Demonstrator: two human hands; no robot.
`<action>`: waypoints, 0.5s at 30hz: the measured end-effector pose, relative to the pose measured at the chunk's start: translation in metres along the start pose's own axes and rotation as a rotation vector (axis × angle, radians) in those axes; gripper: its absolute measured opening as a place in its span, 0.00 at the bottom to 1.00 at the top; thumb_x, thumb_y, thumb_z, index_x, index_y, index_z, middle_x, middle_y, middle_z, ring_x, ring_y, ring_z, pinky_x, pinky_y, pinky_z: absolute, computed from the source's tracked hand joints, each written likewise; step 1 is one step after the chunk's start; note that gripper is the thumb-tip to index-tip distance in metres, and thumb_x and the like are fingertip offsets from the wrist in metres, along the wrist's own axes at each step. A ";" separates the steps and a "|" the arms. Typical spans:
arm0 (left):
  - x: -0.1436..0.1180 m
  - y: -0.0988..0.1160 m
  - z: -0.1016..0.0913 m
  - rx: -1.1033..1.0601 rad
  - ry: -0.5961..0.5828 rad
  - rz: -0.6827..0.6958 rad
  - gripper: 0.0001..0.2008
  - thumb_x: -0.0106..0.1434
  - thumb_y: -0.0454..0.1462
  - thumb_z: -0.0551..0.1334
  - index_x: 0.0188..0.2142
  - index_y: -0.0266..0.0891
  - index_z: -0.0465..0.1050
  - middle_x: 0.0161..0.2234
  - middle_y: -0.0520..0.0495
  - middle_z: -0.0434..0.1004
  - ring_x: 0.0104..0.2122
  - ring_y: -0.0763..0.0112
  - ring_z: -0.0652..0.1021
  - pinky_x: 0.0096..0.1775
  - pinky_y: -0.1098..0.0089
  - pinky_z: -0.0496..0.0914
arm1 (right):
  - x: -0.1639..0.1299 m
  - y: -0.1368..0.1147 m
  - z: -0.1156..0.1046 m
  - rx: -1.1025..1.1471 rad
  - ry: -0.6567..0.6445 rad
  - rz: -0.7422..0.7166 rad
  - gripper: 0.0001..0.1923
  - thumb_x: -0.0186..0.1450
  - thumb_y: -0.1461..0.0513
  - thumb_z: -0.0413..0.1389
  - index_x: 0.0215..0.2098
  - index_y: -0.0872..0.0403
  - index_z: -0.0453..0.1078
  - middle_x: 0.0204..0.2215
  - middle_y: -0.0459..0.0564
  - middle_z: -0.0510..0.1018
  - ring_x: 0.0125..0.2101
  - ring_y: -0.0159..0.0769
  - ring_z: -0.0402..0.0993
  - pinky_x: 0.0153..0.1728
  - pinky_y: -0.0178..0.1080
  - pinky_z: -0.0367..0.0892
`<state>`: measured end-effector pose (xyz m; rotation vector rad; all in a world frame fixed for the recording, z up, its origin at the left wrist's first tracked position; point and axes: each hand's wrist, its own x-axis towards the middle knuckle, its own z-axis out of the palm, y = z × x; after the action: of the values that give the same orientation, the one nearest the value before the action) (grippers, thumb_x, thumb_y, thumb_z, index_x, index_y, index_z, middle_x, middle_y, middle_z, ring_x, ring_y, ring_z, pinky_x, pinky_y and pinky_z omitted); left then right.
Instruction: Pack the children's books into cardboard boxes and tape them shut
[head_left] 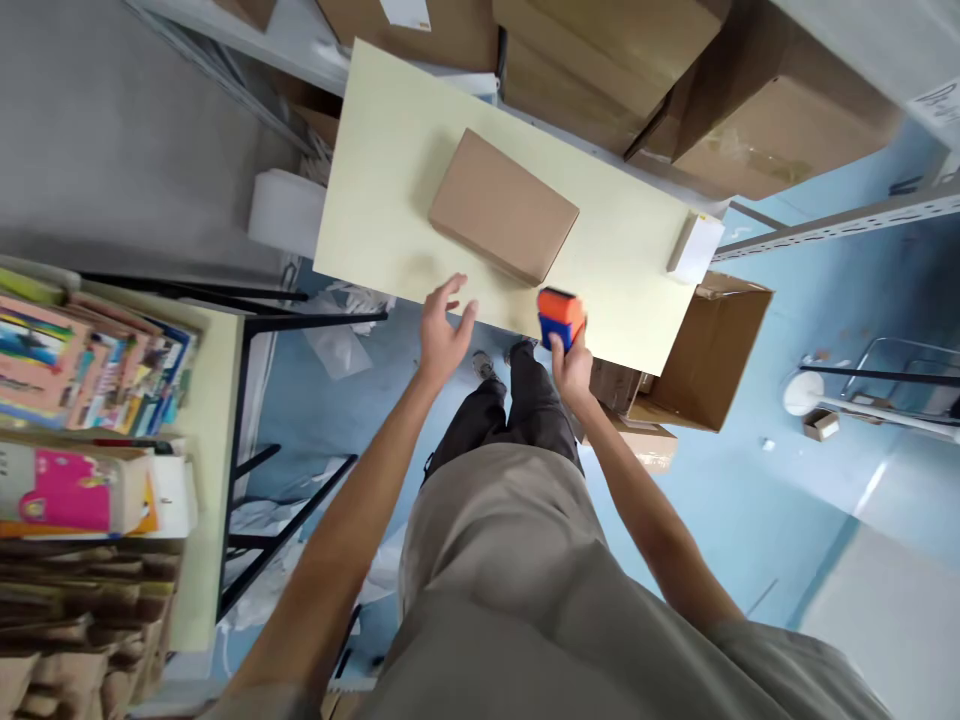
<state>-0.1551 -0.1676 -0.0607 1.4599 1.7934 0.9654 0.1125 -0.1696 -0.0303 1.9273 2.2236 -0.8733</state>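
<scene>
A closed brown cardboard box (pixel 504 205) lies at an angle on the pale yellow tabletop (pixel 375 180). My left hand (pixel 444 335) is just off the front edge of the table, left of the box's near corner. Its fingers are spread and it holds nothing. In my right hand (pixel 574 368) is an orange-and-blue handheld tool (pixel 559 318), perhaps a tape dispenser, though its exact kind is unclear. The fingers wrap round its lower part. That tool is near the box's right front corner, apart from it.
A small white box (pixel 695 248) stands at the table's right end. Large cartons (pixel 600 70) line the shelf behind. An open carton (pixel 697 350) sits on the right. Books (pixel 112 370) fill a side table on the left, above black metal legs (pixel 238 460).
</scene>
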 end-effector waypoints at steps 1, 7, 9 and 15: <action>-0.019 0.008 -0.002 -0.026 -0.049 0.033 0.36 0.84 0.61 0.56 0.79 0.45 0.66 0.72 0.31 0.78 0.71 0.48 0.78 0.65 0.50 0.80 | -0.013 0.008 -0.001 -0.041 -0.028 -0.029 0.42 0.87 0.41 0.33 0.75 0.67 0.63 0.51 0.78 0.86 0.50 0.61 0.89 0.48 0.52 0.83; -0.076 0.026 -0.006 -0.054 -0.259 0.130 0.32 0.78 0.60 0.65 0.71 0.47 0.78 0.65 0.36 0.84 0.66 0.45 0.81 0.71 0.44 0.75 | -0.047 0.037 -0.010 -0.225 -0.210 -0.329 0.35 0.85 0.39 0.44 0.62 0.60 0.73 0.47 0.71 0.87 0.51 0.62 0.88 0.55 0.58 0.83; -0.078 0.027 -0.008 -0.069 -0.306 0.156 0.30 0.79 0.61 0.65 0.68 0.48 0.81 0.63 0.37 0.85 0.64 0.45 0.82 0.70 0.44 0.75 | -0.050 0.040 -0.017 -0.299 -0.255 -0.369 0.36 0.85 0.38 0.43 0.62 0.60 0.73 0.48 0.72 0.86 0.53 0.62 0.87 0.58 0.58 0.82; -0.077 0.039 -0.016 -0.068 -0.367 0.198 0.25 0.82 0.54 0.61 0.69 0.48 0.80 0.66 0.40 0.83 0.67 0.47 0.80 0.72 0.45 0.73 | -0.059 0.050 -0.036 -0.357 -0.289 -0.480 0.37 0.85 0.38 0.41 0.58 0.60 0.74 0.47 0.71 0.87 0.53 0.60 0.86 0.62 0.56 0.79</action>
<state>-0.1329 -0.2409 -0.0179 1.6703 1.3610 0.7814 0.1825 -0.2029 0.0054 1.0630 2.4784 -0.6760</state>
